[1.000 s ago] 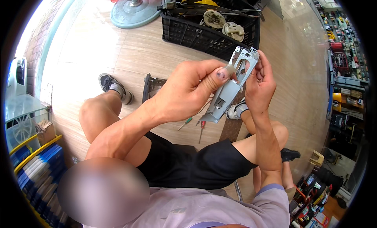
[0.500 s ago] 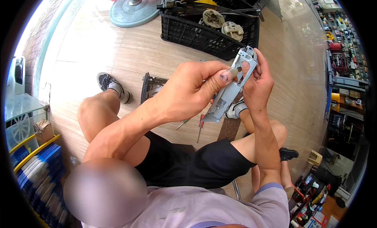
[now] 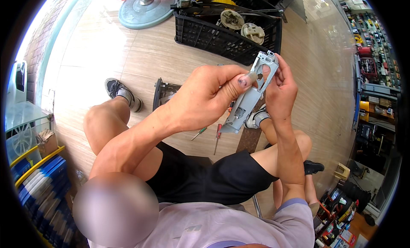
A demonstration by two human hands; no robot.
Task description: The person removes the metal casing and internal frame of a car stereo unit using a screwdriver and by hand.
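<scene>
A silver-grey metal bracket (image 3: 252, 100), long and with cut-outs, is held tilted in front of me, its upper end toward the right. My left hand (image 3: 205, 96) is closed, with its thumb pressed against the bracket's middle; the fingertips behind it are hidden. Around the bracket's upper right end my right hand (image 3: 281, 92) is curled, thumb on the face and fingers behind. Below the bracket on the floor lie a red-handled screwdriver (image 3: 218, 134) and a green-handled one (image 3: 200, 132). Partly behind my left hand sits a dark frame-like unit (image 3: 161, 94).
A black plastic crate (image 3: 192, 36) with round pale parts and metal strips stands ahead. Left of it is a round grey stand base (image 3: 147, 13). Blue boxes (image 3: 47, 184) on a yellow-edged rack are at lower left; crowded shelves (image 3: 371, 55) line the right. A black shoe (image 3: 314, 167) shows at right.
Both hands keep their hold on the bracket, which has turned very slightly. Nothing has been let go.
</scene>
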